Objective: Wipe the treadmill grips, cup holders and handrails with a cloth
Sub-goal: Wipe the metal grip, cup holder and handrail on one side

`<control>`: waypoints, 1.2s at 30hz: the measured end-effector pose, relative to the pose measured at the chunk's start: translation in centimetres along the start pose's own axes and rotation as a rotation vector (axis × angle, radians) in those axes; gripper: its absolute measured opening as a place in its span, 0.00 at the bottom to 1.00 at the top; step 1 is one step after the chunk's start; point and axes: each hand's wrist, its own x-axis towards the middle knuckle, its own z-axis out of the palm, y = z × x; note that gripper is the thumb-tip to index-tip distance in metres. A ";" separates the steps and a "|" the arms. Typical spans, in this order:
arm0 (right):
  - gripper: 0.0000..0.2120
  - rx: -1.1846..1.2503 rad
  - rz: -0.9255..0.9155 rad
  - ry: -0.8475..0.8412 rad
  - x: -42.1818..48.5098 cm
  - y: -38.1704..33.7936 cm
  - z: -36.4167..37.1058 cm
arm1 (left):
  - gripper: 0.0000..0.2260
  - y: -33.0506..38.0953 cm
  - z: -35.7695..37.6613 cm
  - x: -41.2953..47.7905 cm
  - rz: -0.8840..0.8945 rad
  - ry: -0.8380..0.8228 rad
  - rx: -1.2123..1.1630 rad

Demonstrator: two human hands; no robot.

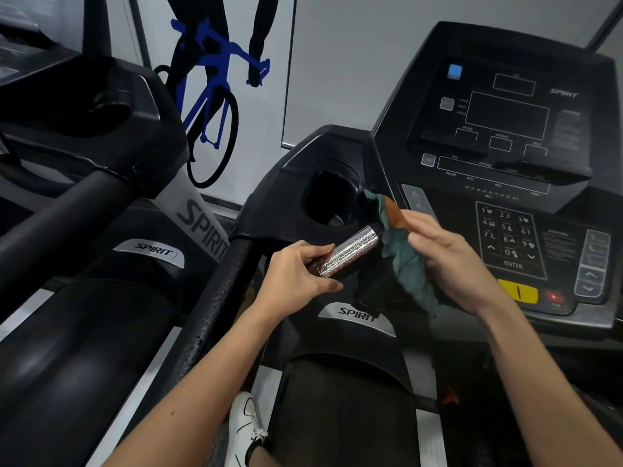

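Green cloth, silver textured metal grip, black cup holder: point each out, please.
green cloth [404, 264], head view, crumpled middle fold.
silver textured metal grip [350, 252], head view, bare middle.
black cup holder [323, 197], head view, inner left wall.

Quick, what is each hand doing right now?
Left hand: grips the shiny silver metal treadmill grip.
Right hand: holds the crumpled dark green cloth.
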 end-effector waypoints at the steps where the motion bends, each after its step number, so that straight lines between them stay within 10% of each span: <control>1: 0.17 -0.079 -0.045 0.018 -0.3 0.4 -0.2 | 0.29 0.0 0.0 0.0 0.000 0.003 -0.001; 27: 0.15 -0.393 -0.209 -0.033 1.7 -1.4 0.3 | 0.29 0.3 0.0 0.0 0.003 -0.004 0.020; 36: 0.15 -0.167 -0.079 0.115 1.1 -0.2 -0.4 | 0.29 0.1 -0.1 0.0 0.023 -0.002 0.026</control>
